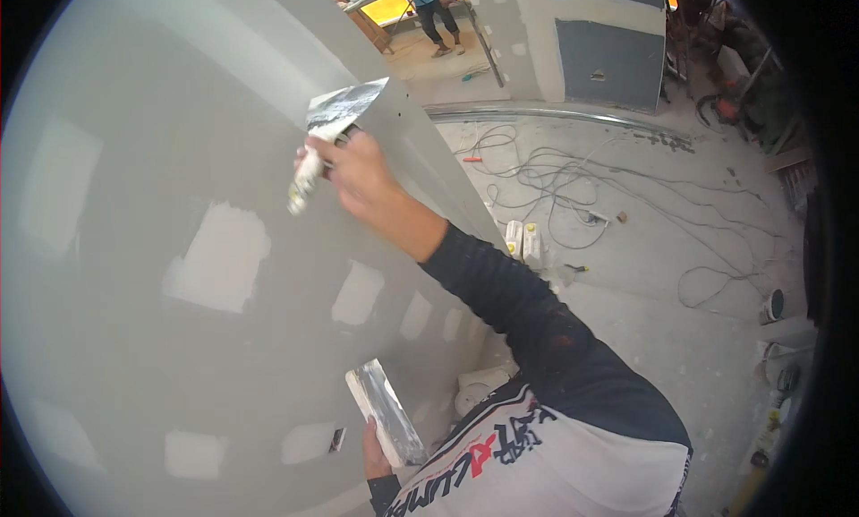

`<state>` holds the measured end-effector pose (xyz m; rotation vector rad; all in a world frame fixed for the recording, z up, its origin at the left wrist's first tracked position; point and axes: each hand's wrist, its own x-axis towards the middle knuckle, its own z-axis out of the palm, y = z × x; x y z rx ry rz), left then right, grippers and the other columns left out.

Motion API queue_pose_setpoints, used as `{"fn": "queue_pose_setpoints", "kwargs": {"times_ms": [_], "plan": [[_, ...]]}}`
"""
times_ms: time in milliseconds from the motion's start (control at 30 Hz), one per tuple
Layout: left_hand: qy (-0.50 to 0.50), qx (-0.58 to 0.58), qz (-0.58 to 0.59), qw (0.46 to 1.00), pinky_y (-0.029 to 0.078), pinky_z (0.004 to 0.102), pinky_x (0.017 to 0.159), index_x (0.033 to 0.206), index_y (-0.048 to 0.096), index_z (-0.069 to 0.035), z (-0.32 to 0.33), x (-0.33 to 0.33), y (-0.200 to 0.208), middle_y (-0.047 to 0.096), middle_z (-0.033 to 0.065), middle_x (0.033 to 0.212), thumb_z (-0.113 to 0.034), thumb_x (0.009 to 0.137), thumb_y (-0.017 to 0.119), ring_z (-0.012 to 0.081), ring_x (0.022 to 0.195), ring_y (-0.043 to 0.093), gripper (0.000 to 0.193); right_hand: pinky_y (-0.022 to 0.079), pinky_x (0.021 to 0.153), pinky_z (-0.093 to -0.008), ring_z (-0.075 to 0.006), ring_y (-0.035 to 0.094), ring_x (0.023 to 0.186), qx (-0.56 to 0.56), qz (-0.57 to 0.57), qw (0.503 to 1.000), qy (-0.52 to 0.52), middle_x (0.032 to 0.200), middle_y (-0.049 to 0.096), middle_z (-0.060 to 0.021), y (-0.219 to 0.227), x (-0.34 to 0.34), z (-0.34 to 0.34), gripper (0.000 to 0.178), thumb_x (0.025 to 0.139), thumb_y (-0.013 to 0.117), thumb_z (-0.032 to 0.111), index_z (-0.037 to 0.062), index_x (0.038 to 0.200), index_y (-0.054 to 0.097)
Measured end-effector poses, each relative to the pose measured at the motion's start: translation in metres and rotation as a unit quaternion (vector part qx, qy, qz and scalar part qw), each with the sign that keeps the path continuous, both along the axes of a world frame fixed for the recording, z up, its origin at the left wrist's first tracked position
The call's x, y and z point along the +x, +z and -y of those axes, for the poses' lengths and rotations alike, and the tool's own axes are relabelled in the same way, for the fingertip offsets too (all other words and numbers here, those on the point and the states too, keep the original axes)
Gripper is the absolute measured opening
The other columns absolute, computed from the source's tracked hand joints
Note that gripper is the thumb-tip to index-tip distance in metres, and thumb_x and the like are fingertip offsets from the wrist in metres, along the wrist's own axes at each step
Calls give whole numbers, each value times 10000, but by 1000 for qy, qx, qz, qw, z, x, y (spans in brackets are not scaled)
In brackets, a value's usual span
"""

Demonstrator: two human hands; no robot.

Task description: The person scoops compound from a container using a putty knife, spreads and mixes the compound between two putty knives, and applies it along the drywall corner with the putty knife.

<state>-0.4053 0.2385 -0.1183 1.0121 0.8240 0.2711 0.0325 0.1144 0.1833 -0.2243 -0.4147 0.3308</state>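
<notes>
My right hand (362, 172) is raised at the wall, its fingers wrapped round the handle of a putty knife (344, 108). The knife's wide metal blade is smeared with white compound and lies at or close to the wall surface near its edge. Low down, my left hand (376, 448) grips a long rectangular mud pan (391, 414) from its side, with white compound along one rim. The grey drywall (134, 338) bears several pale filled patches (219, 257). A pale strip of compound runs along the wall near the knife.
Tangled cables (559, 181) lie across the dusty floor to the right. Two white-and-yellow cartons (523, 239) stand beside the wall's end. A metal track (564, 114) lies farther back. Tools and buckets (771, 307) line the right side. Another person (436, 17) stands beyond the opening.
</notes>
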Motion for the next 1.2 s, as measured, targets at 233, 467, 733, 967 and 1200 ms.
{"fn": "queue_pose_setpoints", "kwargs": {"times_ms": [233, 467, 733, 967, 1200], "plan": [[-41, -99, 136, 985, 518, 449, 992, 1415, 459, -38, 19, 74, 8, 621, 156, 1228, -456, 1037, 461, 277, 1107, 624, 564, 512, 875, -424, -259, 646, 962, -449, 400, 765, -229, 1273, 616, -132, -133, -140, 98, 438, 948, 552, 25, 39, 1382, 499], [-140, -190, 253, 938, 502, 449, 1022, 1457, 418, -48, 63, 147, -8, 575, 155, 1355, -434, 1070, 393, 285, 1194, 603, 547, 473, 762, -362, -243, 584, 889, -543, 633, 425, -352, 1547, 449, -57, -222, -197, 160, 673, 835, 559, 78, 184, 1491, 456], [-170, -220, 246, 929, 578, 385, 818, 1347, 510, -51, 95, 161, -53, 650, 96, 1078, -421, 1057, 457, 218, 924, 661, 473, 476, 862, -431, -288, 578, 945, -636, 574, 413, -309, 1569, 414, -57, -251, -176, 227, 716, 813, 534, -33, 122, 1504, 429], [25, -129, 230, 964, 505, 271, 586, 1172, 593, -84, 172, 161, 0, 578, 1, 797, -496, 1004, 550, 122, 647, 564, 447, 363, 1119, -521, -427, 435, 1368, -699, 437, 509, -246, 1544, 389, -222, -352, -129, 305, 778, 795, 502, -153, 89, 1524, 376], [1, -187, 240, 952, 598, 402, 765, 1308, 512, -62, 190, 158, -34, 640, 101, 1031, -478, 1012, 533, 222, 873, 673, 511, 337, 1136, -413, -371, 393, 1433, -633, 313, 695, -133, 1567, 358, -237, -343, -114, 348, 659, 822, 602, -76, 66, 1456, 493]]}}
